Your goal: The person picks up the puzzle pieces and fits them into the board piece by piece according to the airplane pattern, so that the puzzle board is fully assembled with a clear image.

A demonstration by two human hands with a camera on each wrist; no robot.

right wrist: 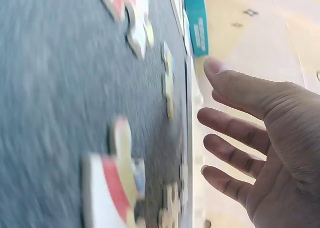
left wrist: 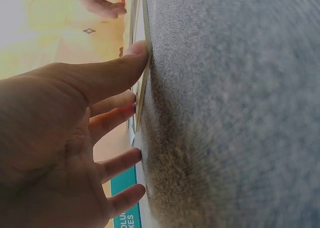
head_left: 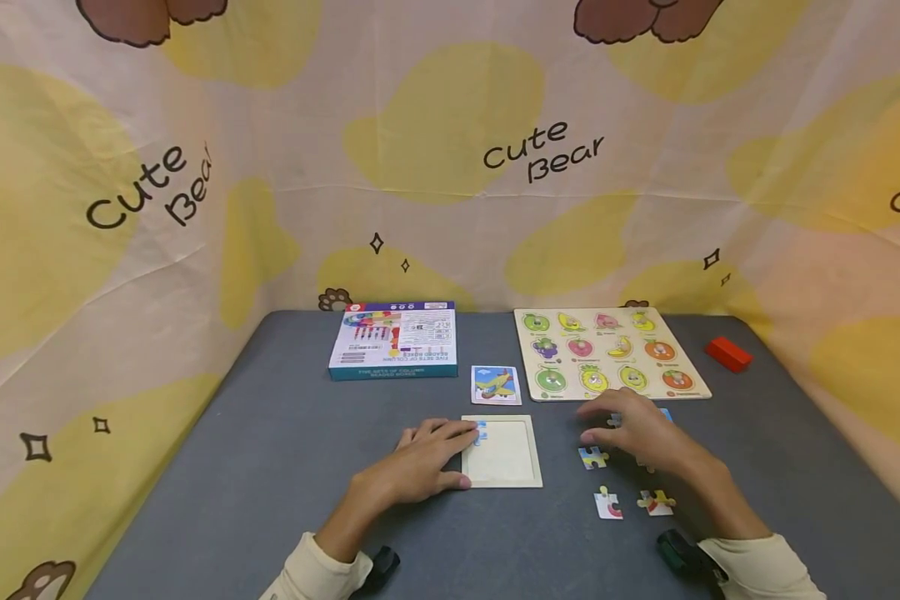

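Note:
My left hand [head_left: 418, 467] rests at the left edge of a pale square puzzle tray [head_left: 508, 465], fingers spread and fairly straight. In the left wrist view its thumb [left wrist: 117, 72] touches the tray's rim. One blue-and-white puzzle piece [head_left: 482, 432] lies in the tray's upper left corner, by the left fingertips. Over the loose pieces on the right hovers my right hand [head_left: 645, 429], its fingers apart with nothing between them. Below it lie a blue-yellow piece [head_left: 592, 457], a white-pink piece [head_left: 608, 505] and a yellow-red piece [head_left: 656, 502]; other pieces are partly hidden by the hand.
A small airplane picture card [head_left: 496, 386] lies behind the tray. Further back are a flat teal-edged box [head_left: 394, 343] on the left and a fruit picture board [head_left: 692, 390] on the right. A red block [head_left: 729, 354] sits near the table's right edge.

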